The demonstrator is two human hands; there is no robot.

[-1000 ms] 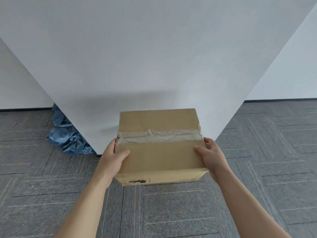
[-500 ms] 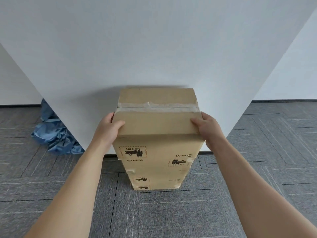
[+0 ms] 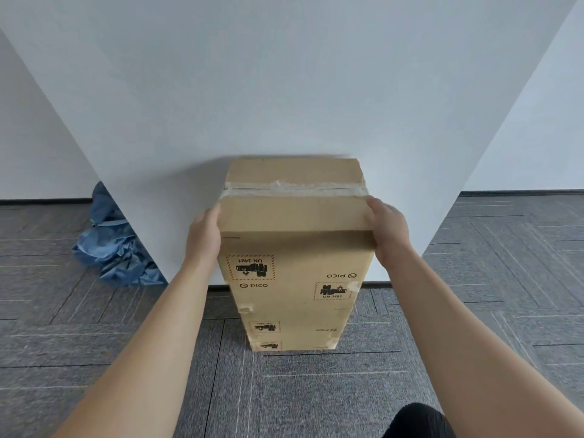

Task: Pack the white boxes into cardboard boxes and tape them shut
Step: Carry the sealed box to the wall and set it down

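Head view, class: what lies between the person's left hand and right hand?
In the head view, the taped top cardboard box lies between the left hand and right hand. Each hand touches one side of it, above the stacked boxes.

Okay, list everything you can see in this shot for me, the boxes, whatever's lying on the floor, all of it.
top cardboard box: one, brown, on top of the stack
tape: one strip, clear, across the top box's lid
stacked cardboard boxes: several, exact count unclear, brown with printed labels, on the floor under the top box
cloth: one crumpled heap, blue, on the floor left of the stack, at the wall's corner
wall: white, behind the stack
carpet: grey tiles, covering the floor
dark shape: one, black, at the bottom edge, cannot tell what it is
left grip: one bare hand, holding the top box's left side
right grip: one bare hand, holding the top box's right side
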